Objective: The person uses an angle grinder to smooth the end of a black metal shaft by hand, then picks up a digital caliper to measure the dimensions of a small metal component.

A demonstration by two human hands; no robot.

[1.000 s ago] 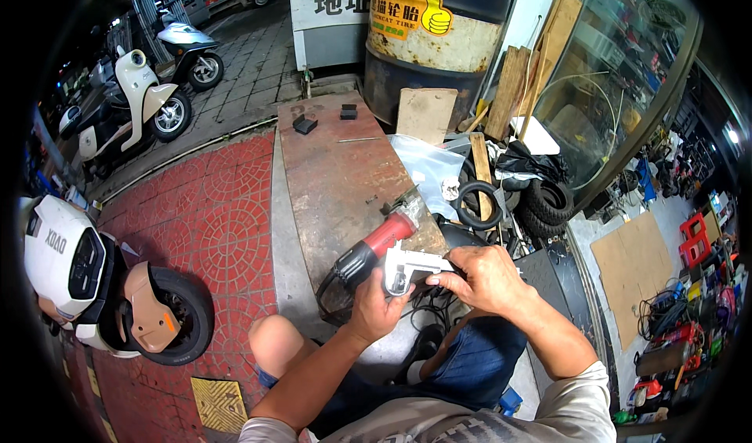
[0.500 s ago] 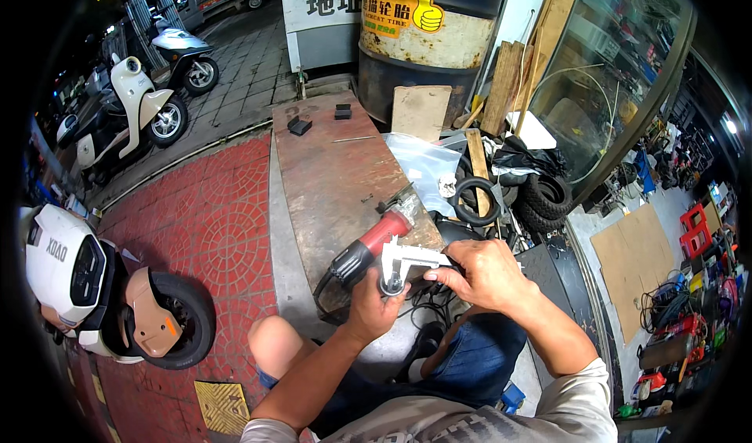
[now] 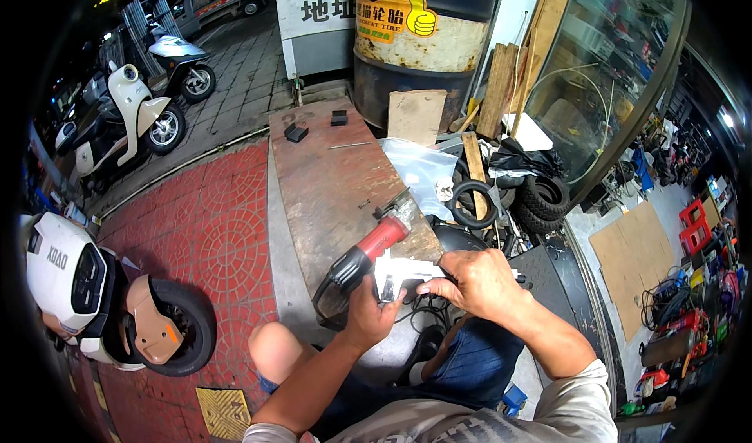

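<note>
My right hand point(image 3: 487, 285) is closed round the beam of a silvery vernier caliper point(image 3: 417, 270), thumb pressed along its lower side. The caliper's jaws point down to the left, over a small dark metal piece point(image 3: 387, 289) whose exact kind I cannot make out. My left hand point(image 3: 368, 316) pinches that piece from below, fingers close to the jaws. Just beyond my left hand, a red and black angle grinder point(image 3: 370, 253) lies on the worn reddish board, its head pointing away to the right.
Two small black blocks point(image 3: 296, 133) and a thin rod point(image 3: 350, 145) lie on the board point(image 3: 325, 184). To its right are a clear plastic bag point(image 3: 419, 169), a rubber ring point(image 3: 473, 205) and stacked tyres point(image 3: 546, 200). A large drum point(image 3: 427, 59) stands behind; a parked scooter point(image 3: 86, 274) is at left.
The caliper's jaw end and the metal piece have turned a little; the piece's round end, visible before, no longer shows clearly. Both hands keep their grip, and the whole view has shifted slightly.
</note>
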